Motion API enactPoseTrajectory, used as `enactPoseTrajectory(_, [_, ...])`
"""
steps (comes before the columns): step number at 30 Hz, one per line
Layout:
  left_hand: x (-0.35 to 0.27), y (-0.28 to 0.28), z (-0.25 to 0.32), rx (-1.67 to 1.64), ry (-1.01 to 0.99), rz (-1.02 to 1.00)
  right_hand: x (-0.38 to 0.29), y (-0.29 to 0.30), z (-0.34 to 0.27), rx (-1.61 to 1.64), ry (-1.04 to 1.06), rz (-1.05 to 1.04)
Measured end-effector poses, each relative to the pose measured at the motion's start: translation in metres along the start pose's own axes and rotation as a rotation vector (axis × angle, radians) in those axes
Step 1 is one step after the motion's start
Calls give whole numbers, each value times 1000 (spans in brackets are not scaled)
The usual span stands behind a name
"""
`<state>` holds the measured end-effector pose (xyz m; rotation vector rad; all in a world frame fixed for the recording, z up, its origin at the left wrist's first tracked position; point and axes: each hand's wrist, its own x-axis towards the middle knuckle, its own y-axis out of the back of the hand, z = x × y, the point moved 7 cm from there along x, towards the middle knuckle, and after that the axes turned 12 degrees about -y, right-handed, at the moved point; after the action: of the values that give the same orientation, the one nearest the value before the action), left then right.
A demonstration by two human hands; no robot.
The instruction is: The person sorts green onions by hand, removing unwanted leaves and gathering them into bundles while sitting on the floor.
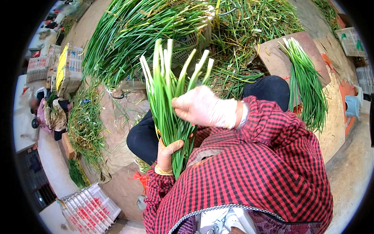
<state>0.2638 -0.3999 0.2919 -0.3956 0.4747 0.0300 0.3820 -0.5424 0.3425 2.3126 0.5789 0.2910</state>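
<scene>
My left hand point(169, 153), in a thin pale glove, is wrapped round the lower, leafy part of a bunch of garlic chives point(163, 102). The bunch stands nearly upright before my lap, its pale cut stem ends at the top and spread unevenly. Across the front of the stalks is my right hand point(201, 108), gloved too and blurred, with its fingers curled against the bunch. Whether those fingers pinch a stalk cannot be made out. A second, neat bunch of garlic chives point(306, 79) lies on a brown board point(271, 58) to my right.
A large heap of garlic chives point(125, 38) rests on a crate ahead. Loose trimmings point(251, 20) pile up beyond and also at left point(84, 125). Stacked white crates point(87, 209) stand lower left. Another person point(51, 114) sits far left. A blue plastic stool point(352, 105) is at right.
</scene>
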Motion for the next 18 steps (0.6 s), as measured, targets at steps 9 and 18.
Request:
enactPoseTrajectory(9, [5, 10, 2, -19, -82, -6, -16, -1, -8, 609, -124, 19])
enactPoseTrajectory(18, [23, 8, 12, -140, -77, 35, -76, -6, -48, 532, 250, -705])
